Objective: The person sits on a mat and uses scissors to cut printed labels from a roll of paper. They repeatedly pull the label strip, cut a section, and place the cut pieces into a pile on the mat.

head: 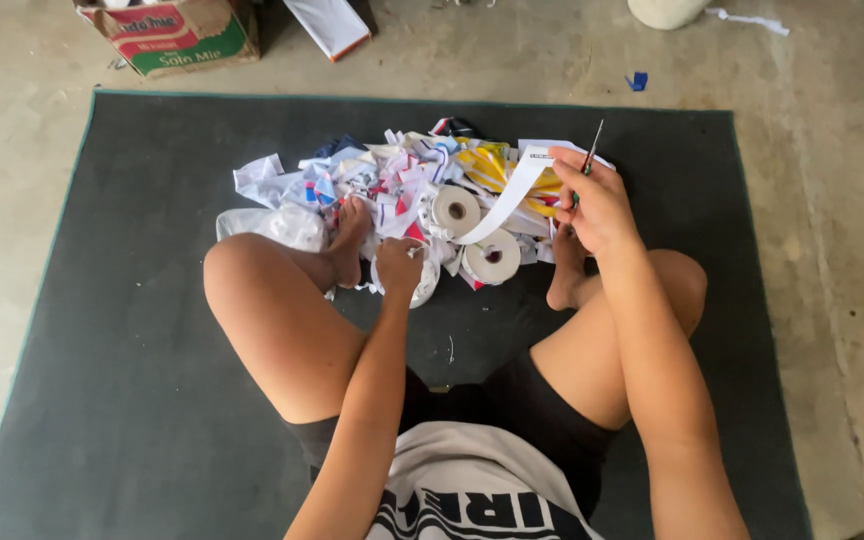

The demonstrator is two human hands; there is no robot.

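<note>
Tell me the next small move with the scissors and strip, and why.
Probably close the scissors across the white paper strip: the right hand holds both at its upper end, while the left hand rests on a tape roll.

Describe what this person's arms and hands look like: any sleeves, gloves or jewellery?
Both arms are bare from the elbow down, with no sleeves reaching the forearms. The left hand and right hand wear no gloves, and no watch, bracelet or ring shows on either. The fingers are uncovered. Lower in view are a white shirt with bold black lettering and black shorts.
</note>
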